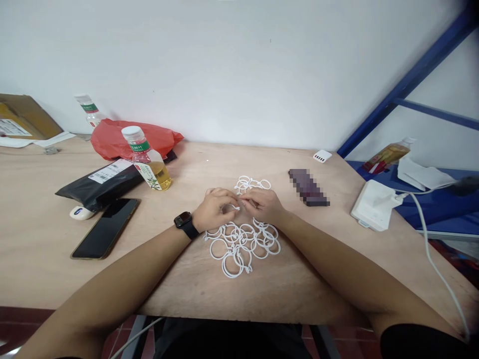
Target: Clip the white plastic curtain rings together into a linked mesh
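Note:
My left hand [215, 209], with a black watch on its wrist, is closed around a white curtain ring [235, 207]; only a small part of the ring shows between thumb and fingers. Just to the right, my right hand [265, 203] is closed in a pinch at nearly the same height, its fingertips almost meeting the left ones. Whatever lies in that pinch is too small to make out. Nearer me, a loose pile of white rings [232, 264] with small clips or eyelets spreads over the wooden table. Beyond the hands lies a smaller group of white rings [265, 184].
At left are a tea bottle [162, 177], a black parcel bag [108, 182], a red plastic bag [112, 134] and a phone [107, 229]. On the right lie a blurred dark object [309, 187], a white charger hub [322, 156] and a white power strip [374, 207] with a cable.

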Demonstrator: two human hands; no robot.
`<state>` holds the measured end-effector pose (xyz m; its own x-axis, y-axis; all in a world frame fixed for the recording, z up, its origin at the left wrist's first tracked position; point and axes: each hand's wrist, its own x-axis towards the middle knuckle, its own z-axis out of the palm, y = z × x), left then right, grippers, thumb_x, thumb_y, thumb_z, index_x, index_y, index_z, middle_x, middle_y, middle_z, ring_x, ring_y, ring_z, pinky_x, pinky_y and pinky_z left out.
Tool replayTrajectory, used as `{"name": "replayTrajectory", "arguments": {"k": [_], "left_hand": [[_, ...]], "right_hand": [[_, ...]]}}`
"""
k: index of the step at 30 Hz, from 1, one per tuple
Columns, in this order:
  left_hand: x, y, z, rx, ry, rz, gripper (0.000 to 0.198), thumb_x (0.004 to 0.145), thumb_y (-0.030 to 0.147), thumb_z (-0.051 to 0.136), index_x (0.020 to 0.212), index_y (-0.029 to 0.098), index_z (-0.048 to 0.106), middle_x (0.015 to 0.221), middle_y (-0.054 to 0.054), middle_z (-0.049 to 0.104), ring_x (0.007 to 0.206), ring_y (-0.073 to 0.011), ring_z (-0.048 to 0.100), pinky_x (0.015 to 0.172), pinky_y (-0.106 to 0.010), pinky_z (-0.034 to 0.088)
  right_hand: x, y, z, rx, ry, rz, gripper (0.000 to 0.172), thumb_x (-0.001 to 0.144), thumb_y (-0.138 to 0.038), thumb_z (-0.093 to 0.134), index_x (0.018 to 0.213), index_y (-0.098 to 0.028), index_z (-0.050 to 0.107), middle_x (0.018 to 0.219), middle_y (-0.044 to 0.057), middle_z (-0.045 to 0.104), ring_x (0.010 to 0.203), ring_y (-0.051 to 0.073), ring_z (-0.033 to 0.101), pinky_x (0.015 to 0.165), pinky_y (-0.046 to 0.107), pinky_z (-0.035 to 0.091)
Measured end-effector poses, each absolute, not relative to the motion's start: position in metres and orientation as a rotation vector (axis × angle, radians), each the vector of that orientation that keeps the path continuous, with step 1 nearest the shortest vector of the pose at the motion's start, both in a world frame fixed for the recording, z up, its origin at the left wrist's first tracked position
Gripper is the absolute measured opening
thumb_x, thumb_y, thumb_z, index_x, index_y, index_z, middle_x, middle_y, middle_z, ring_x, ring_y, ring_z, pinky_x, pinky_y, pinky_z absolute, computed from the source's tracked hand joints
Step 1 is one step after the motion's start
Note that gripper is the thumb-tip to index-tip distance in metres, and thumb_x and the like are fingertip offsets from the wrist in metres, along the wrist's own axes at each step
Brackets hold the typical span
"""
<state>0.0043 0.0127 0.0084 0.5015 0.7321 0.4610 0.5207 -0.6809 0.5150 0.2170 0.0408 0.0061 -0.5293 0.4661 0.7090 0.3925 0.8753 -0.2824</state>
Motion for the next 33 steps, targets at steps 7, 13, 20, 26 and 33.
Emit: {"name": "replayTrajectory", "arguments": {"k": [7,13,20,26,33], "left_hand": [[0.0038,0.0166,0.0103,2.266,0.997,1.147,0.014,0.086,0.032,0.063,0.091,0.021,0.069,0.098,-0.005,0.072,0.095,-0.0199,0.065,0.092,-0.040,0.047],[0.0055,0.0161,0.0078,2.280,1.039,1.152,0.016,0.088,0.036,0.063,0.092,0.023,0.072,0.099,-0.004,0.073,0.096,-0.0195,0.065,0.093,-0.040,0.046],[0.0067,0.0119,0.0101,2.432,1.195,1.187,0.017,0.088,0.038,0.064,0.096,0.028,0.074,0.104,-0.003,0.072,0.101,-0.0207,0.061,0.096,-0.044,0.038],[0.0069,0.0120,0.0127,2.457,1.166,1.249,0.013,0.087,0.035,0.065,0.090,0.026,0.074,0.103,-0.003,0.072,0.099,-0.0202,0.061,0.093,-0.042,0.040],[0.0067,0.0135,0.0119,2.410,1.139,1.341,0.012,0.088,0.031,0.064,0.089,0.023,0.073,0.097,-0.004,0.072,0.095,-0.0196,0.063,0.089,-0.040,0.044]], "right_hand": [[0.2124,0.0373,0.0082,-0.563,-2.196,0.150,0.011,0.087,-0.021,0.060,0.095,-0.024,0.068,0.076,0.000,0.070,0.061,0.012,0.061,0.061,0.025,0.049],[0.2111,0.0366,0.0086,-0.583,-2.210,0.136,0.010,0.088,-0.019,0.058,0.089,-0.023,0.067,0.073,0.000,0.069,0.059,0.012,0.060,0.059,0.025,0.048],[0.2101,0.0351,0.0071,-0.623,-2.150,0.174,0.006,0.086,-0.018,0.059,0.086,-0.021,0.064,0.073,0.000,0.069,0.053,0.010,0.056,0.056,0.024,0.047],[0.2089,0.0326,0.0090,-0.610,-2.121,0.210,0.006,0.087,-0.018,0.060,0.086,-0.020,0.066,0.072,0.000,0.069,0.054,0.010,0.056,0.056,0.024,0.046],[0.2094,0.0356,0.0072,-0.645,-2.111,0.210,0.006,0.086,-0.019,0.062,0.089,-0.020,0.068,0.074,0.001,0.071,0.054,0.010,0.056,0.057,0.024,0.046]]}}
